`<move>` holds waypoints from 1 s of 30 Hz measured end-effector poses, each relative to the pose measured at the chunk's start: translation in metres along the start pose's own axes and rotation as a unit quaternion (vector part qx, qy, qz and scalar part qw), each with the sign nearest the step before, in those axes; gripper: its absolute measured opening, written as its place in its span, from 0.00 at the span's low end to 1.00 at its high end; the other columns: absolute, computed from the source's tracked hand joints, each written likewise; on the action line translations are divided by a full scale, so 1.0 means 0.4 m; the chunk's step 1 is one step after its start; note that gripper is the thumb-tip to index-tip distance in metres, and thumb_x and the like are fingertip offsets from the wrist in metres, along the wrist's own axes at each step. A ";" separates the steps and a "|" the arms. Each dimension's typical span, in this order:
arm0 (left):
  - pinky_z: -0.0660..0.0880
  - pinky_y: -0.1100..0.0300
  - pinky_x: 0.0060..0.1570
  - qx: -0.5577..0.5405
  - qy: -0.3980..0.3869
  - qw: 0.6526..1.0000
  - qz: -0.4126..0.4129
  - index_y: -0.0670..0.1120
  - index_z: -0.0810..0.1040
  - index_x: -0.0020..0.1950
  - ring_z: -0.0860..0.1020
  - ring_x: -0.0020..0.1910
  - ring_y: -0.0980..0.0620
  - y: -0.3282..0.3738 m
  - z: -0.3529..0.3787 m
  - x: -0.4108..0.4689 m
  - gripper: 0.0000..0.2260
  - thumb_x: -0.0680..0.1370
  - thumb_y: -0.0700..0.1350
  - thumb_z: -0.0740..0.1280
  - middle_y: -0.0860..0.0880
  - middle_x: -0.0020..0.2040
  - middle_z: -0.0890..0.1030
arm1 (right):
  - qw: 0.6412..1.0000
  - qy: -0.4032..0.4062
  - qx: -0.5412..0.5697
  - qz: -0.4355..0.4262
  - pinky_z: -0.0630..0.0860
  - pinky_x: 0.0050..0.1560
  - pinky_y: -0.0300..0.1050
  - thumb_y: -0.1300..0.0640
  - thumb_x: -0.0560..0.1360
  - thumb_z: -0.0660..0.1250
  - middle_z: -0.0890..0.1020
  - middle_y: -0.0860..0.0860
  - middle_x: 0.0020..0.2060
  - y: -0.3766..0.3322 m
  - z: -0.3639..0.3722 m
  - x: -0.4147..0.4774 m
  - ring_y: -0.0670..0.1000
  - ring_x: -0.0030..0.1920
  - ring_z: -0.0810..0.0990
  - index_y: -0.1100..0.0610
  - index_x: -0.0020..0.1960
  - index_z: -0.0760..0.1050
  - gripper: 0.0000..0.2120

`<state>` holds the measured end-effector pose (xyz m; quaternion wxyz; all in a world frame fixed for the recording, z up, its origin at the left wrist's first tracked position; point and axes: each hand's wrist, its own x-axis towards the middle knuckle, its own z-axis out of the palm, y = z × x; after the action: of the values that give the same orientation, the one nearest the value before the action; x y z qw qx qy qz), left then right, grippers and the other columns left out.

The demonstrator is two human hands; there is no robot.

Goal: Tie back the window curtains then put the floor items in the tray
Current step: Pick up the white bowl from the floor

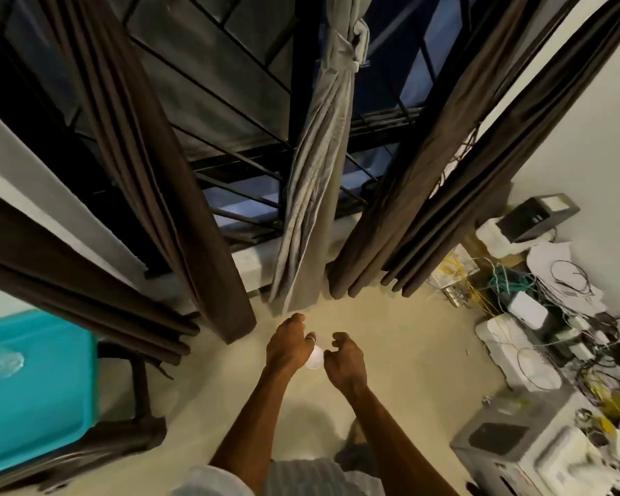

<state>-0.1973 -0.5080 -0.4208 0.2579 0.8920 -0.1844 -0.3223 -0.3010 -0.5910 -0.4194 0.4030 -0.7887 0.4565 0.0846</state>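
Left hand (290, 347) is curling its fingers round a small white object (315, 359) low over the beige floor (408, 370). I am watching the right hand (345, 363) hovering just beside it with fingers curled, though I cannot tell whether it is gripping that object too. Farther off, the grey curtain (315, 195) is hanging knotted at the window between brown curtains (165, 195), and the teal tray (33, 388) is sitting well apart at near left.

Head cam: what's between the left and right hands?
A small white cup-like item, apparently held by the left hand; the right hand sits close beside it, contact unclear. Shows in the head view.
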 end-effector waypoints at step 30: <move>0.75 0.48 0.63 0.071 -0.070 0.990 -0.102 0.47 0.64 0.76 0.74 0.68 0.45 -0.306 0.766 0.442 0.31 0.76 0.51 0.72 0.47 0.71 0.73 | 0.950 -0.216 -0.205 -0.095 0.71 0.68 0.50 0.57 0.78 0.68 0.71 0.56 0.73 0.660 0.287 0.689 0.57 0.72 0.71 0.58 0.77 0.62 0.30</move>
<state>-0.2546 -0.6025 -0.7786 0.1465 0.8975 -0.1327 -0.3942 -0.3251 -0.7571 -0.7808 0.3275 -0.8571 0.2542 0.3058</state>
